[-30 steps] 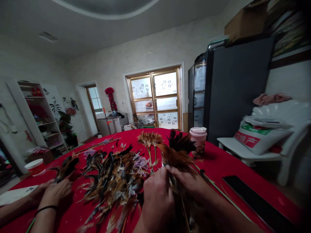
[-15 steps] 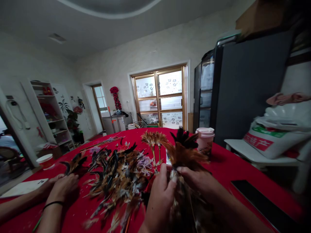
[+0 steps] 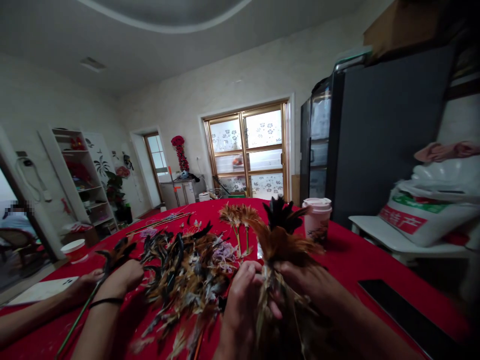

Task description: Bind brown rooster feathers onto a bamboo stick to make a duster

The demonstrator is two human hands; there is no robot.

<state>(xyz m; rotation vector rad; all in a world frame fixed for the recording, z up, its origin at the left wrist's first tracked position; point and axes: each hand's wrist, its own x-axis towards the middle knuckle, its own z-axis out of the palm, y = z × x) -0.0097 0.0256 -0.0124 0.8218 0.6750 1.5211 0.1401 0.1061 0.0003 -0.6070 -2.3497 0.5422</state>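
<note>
A bundle of brown feathers stands upright in front of me, its lower end spreading into dark, shadowed plumes. My right hand pinches the bundle at its neck, thumb near the binding. On the other side, my left hand curls against the bundle, with fingertips showing past the feathers. Just left of my hands lies a loose pile of brown and black feathers, with tangled lilac string on it. Beyond, two small feather tufts on stems lie on the red tablecloth; black feathers show behind the bundle.
At left, a co-worker's hands hold a feathered green stick. A pink lidded cup stands behind my right hand. A black flat slab lies at right, a white phone and a tub at left.
My left hand has loosened from its pinch at the neck and its fingers now reach round lower. The co-worker's near hand has moved right, baring the green stick.
</note>
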